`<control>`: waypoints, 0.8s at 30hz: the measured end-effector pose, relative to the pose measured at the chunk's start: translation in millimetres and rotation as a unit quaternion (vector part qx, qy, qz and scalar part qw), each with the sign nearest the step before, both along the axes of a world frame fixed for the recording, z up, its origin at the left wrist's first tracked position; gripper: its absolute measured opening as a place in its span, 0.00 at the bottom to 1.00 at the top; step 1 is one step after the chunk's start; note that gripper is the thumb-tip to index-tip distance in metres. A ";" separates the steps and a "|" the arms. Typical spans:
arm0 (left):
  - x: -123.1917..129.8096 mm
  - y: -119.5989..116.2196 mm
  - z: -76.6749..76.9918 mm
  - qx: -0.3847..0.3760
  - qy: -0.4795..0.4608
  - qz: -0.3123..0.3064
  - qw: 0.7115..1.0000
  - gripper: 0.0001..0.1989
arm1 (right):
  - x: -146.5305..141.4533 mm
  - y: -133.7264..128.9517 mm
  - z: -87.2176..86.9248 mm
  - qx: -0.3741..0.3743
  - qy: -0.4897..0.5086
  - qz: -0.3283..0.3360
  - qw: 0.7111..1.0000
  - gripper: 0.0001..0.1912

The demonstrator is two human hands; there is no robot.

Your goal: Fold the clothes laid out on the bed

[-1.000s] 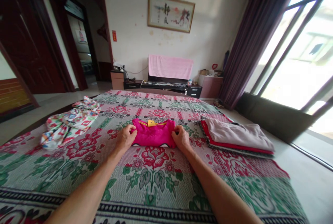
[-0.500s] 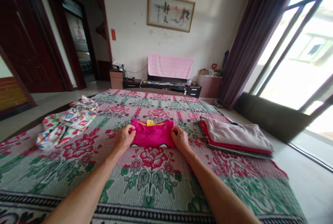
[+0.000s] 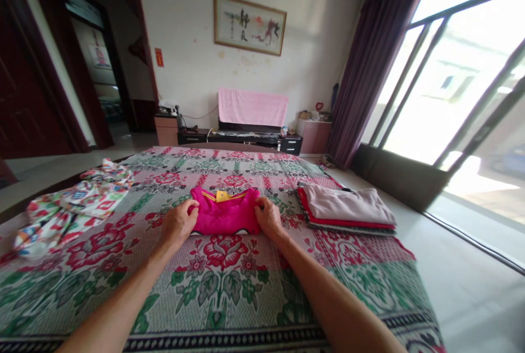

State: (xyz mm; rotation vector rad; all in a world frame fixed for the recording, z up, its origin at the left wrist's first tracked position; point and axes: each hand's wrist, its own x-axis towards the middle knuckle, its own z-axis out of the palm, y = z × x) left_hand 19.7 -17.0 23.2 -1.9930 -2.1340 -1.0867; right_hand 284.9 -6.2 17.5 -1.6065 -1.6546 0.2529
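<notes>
Pink garment [image 3: 226, 216] is folded, w/ yellow tag [image 3: 222, 196].

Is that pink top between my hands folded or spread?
Folded: the pink top forms a short, wide bundle, its yellow label near the far edge and a straight fold along the near edge.

Open blanket [image 3: 235, 168] runs past the pink garment [image 3: 225, 215], blocked leftward by printed clothing [image 3: 76, 208], rightward by a folded stack [image 3: 348, 208].
</notes>
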 end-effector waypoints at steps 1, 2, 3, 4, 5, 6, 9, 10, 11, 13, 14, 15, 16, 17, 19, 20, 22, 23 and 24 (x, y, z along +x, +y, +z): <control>2.2 -0.2 2.8 0.002 0.002 -0.001 1.000 0.10 | 2.3 -0.5 3.5 0.005 0.003 0.000 1.000 0.12; 5.1 -0.2 6.3 0.002 0.000 -0.003 1.000 0.11 | 5.6 -1.1 7.9 0.011 0.005 0.001 1.000 0.13; 8.8 0.0 10.8 -0.001 -0.004 -0.004 1.000 0.11 | 9.7 -2.1 13.3 0.016 0.006 0.001 1.000 0.13; 13.6 0.3 16.2 -0.005 -0.012 -0.005 1.000 0.10 | 14.9 -3.3 19.4 0.022 0.008 0.000 1.000 0.13; 19.6 0.6 22.5 -0.010 -0.023 -0.007 1.000 0.10 | 21.2 -4.9 26.1 0.027 0.009 -0.002 1.000 0.13; 26.7 0.9 29.6 -0.014 -0.035 -0.014 0.999 0.10 | 28.5 -6.8 33.0 0.031 0.012 -0.007 0.999 0.13; 54.4 2.6 51.7 -0.012 -0.075 -0.053 0.996 0.10 | 56.6 -12.6 52.8 0.051 0.015 -0.029 0.998 0.14; 65.4 3.8 58.5 -0.007 -0.087 -0.073 0.993 0.10 | 67.7 -14.3 58.7 0.060 0.013 -0.037 0.997 0.14; 76.8 5.4 64.6 -0.002 -0.100 -0.093 0.991 0.10 | 79.5 -15.9 64.5 0.068 0.012 -0.048 0.996 0.14; 101.1 10.0 74.9 0.005 -0.128 -0.134 0.983 0.11 | 104.1 -19.0 76.1 0.077 0.010 -0.071 0.995 0.15; 113.7 12.8 79.3 0.004 -0.143 -0.155 0.978 0.11 | 116.6 -20.8 82.1 0.077 0.010 -0.084 0.993 0.15; 126.7 15.6 83.2 0.002 -0.159 -0.173 0.972 0.12 | 129.2 -22.8 88.4 0.076 0.009 -0.095 0.992 0.15; 140.0 18.2 86.7 -0.001 -0.175 -0.189 0.966 0.12 | 141.6 -25.0 94.6 0.077 0.006 -0.108 0.991 0.15; 153.6 20.5 89.7 -0.004 -0.190 -0.204 0.960 0.12 | 153.9 -27.4 100.4 0.078 0.002 -0.123 0.989 0.15; 181.6 23.2 93.6 -0.003 -0.214 -0.236 0.948 0.12 | 178.3 -32.5 109.5 0.077 -0.010 -0.154 0.985 0.15; 195.7 23.7 94.3 -0.004 -0.223 -0.253 0.941 0.12 | 190.4 -34.9 112.2 0.074 -0.016 -0.168 0.983 0.15; 223.5 23.1 92.8 -0.011 -0.239 -0.284 0.928 0.11 | 214.2 -38.8 113.7 0.062 -0.028 -0.192 0.979 0.15; 236.9 22.5 90.8 -0.020 -0.248 -0.297 0.922 0.12 | 225.9 -40.1 113.1 0.052 -0.031 -0.206 0.977 0.15; 249.8 21.9 88.4 -0.031 -0.257 -0.304 0.917 0.12 | 237.2 -41.1 112.1 0.039 -0.033 -0.219 0.974 0.15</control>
